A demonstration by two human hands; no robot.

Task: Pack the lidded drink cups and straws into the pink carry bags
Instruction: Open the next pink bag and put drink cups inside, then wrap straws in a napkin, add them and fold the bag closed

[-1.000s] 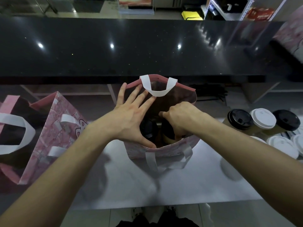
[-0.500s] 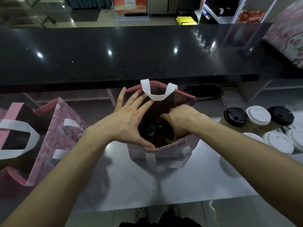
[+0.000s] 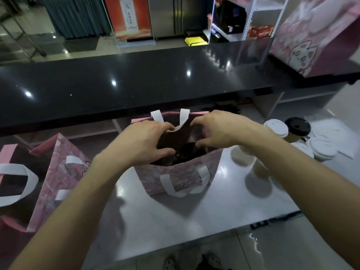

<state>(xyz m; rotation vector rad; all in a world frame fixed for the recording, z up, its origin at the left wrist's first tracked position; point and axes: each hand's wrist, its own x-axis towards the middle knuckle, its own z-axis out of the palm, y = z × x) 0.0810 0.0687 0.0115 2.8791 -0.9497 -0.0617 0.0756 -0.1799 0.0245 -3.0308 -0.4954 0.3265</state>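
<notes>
1. Two hands are working at the mouth of the middle pink bag (image 3: 175, 172), which is standing on the white bench (image 3: 194, 221) in front of me.
2. Left hand (image 3: 142, 145) is sitting at the bag's left rim, fingers curled with the thumb near the front edge; it seems to be gripping the rim, though I cannot tell for sure. Right hand (image 3: 218, 131) is hovering over the right side of the opening, fingers bent and spread apart, clamped on nothing I can make out.
3. Inside, I am seeing at least one dark lid (image 3: 190, 151); the rest is in shadow.
4. Handling, my judgement: the bag looks like thin, soft-walled stuff that is buckling easily. Loaded with filled cups it should be bottom-heavy and prone to tipping them. I am reckoning both white handles (image 3: 175, 121) together, lifted straight up, make the safe hold.
5. More lidded cups (image 3: 276, 127) are waiting on the bench to the right, white lids and one black; probably light-walled, so hold the body, not the lid.
6. Another pink bag (image 3: 58, 172) is standing open at left. I am spotting no straws with certainty.
</notes>
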